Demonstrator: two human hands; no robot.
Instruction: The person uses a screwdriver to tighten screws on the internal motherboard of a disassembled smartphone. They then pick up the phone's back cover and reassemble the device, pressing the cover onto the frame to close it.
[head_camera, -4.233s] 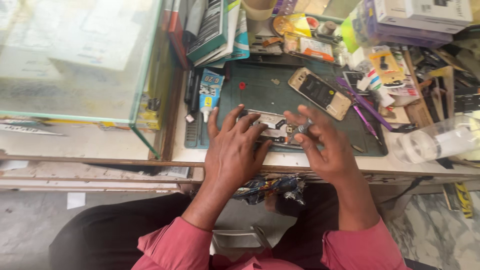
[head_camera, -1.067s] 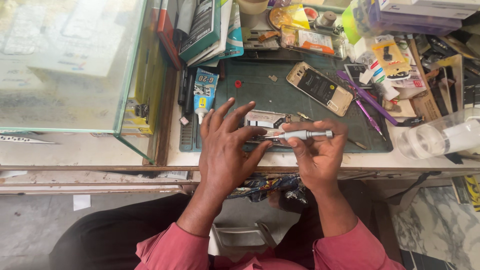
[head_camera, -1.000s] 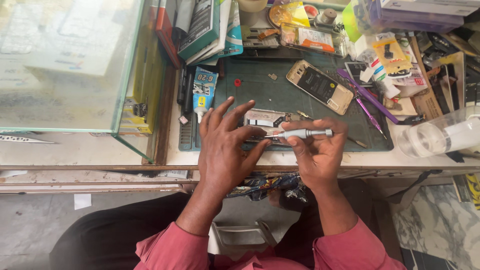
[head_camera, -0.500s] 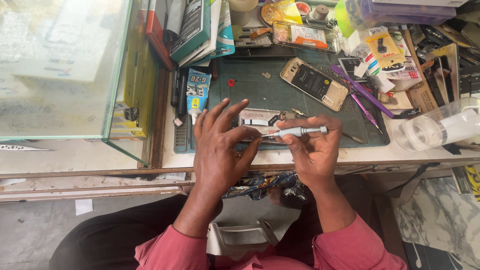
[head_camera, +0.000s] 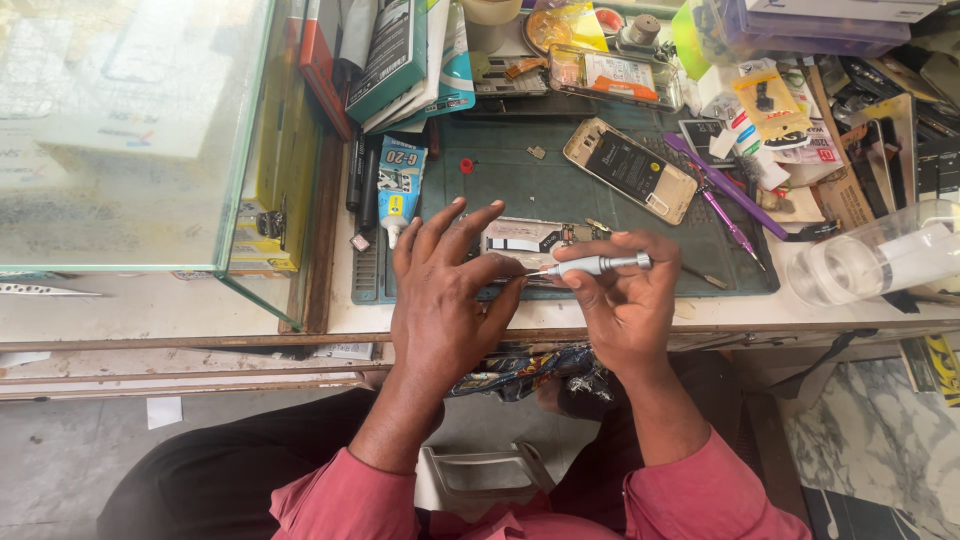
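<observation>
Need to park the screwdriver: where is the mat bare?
Bare green mat lies between the glue tube and the gold phone shell, above the left hand. Crowded: the back edge and the right side by the purple tool.

the work mat (head_camera: 520, 190) lies on the tabletop (head_camera: 300, 305). on the mat's near edge rests an opened phone (head_camera: 527, 240), under the left hand (head_camera: 445, 300) and left of the right hand (head_camera: 625, 300) (which grips a screwdriver (head_camera: 595, 264)). another phone (head_camera: 630, 170) lies farther back on the mat. left of the mat stands a glass case (head_camera: 130, 130); right of it, a clear jar (head_camera: 870, 262).
</observation>
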